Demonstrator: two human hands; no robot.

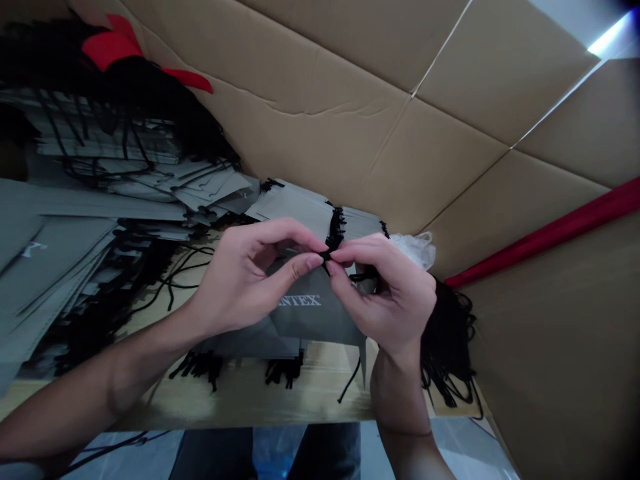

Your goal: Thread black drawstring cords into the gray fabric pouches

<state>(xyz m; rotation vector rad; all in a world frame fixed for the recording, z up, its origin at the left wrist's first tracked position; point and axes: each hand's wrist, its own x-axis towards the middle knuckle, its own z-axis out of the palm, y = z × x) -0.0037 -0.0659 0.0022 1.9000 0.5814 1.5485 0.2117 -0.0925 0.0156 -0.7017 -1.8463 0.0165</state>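
Observation:
My left hand (250, 273) and my right hand (385, 293) meet in the middle of the view, fingertips pinched together on a thin black cord (326, 255). Below the fingers hangs a grey paper bag (310, 313) with white lettering, held up off the wooden tabletop (260, 393). The cord's loose end dangles under the bag near my right wrist. Both hands are closed in a pinch.
Stacks of flat grey bags (75, 240) with black cords cover the left. More bags (300, 207) stand behind my hands. A bundle of black cords (450, 340) lies right, beside a cardboard wall (550, 320) and a red strip (550, 233).

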